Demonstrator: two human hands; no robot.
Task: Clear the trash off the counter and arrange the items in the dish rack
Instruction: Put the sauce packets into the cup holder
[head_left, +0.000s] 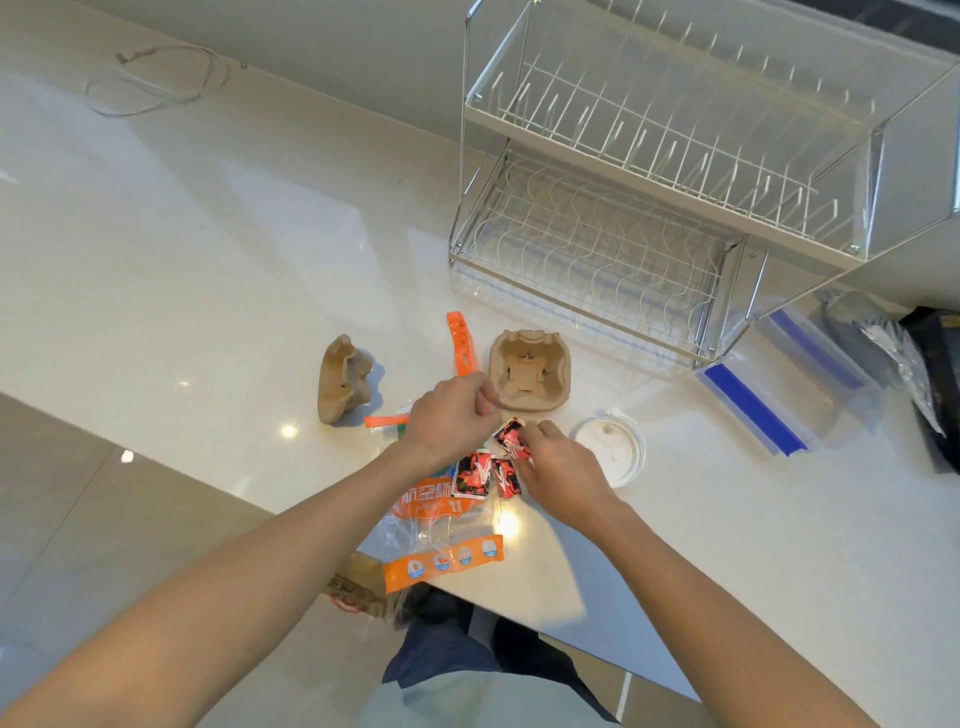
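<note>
The right hand (558, 467) rests on the pale glossy counter (208, 249) with its fingertips pinched on a small red, black and white sachet (511, 439), lifting one end of it. The left hand (457, 413) hovers just beside it, fingers curled loosely together near the sachet's upper corner; whether they actually grip anything cannot be told. 2 more sachets of the same print (474, 474) lie flat directly below the hands, touching each other, partly on a clear plastic bag with orange printed bands (441, 545) that hangs over the counter's near edge.

Just right of the right hand sits a round translucent white plastic cup lid (615, 452). Just beyond the left hand's knuckles stands a brown moulded-pulp cup carrier (530, 371), open side up. A second, crumpled brown pulp carrier (345, 379) lies on its side to the left, well apart from the first. Between the 2 carriers lies a long orange plastic strip (461, 343), and a shorter orange strip (387, 420) pokes out by the left wrist.

Farther back stands a 2-tier chrome wire dish rack (649, 171), both tiers bare. To its right are clear plastic containers with blue bands (753, 410), then crumpled grey and black bags (893, 358). A thin white cable (156, 78) loops at the far left of the counter
</note>
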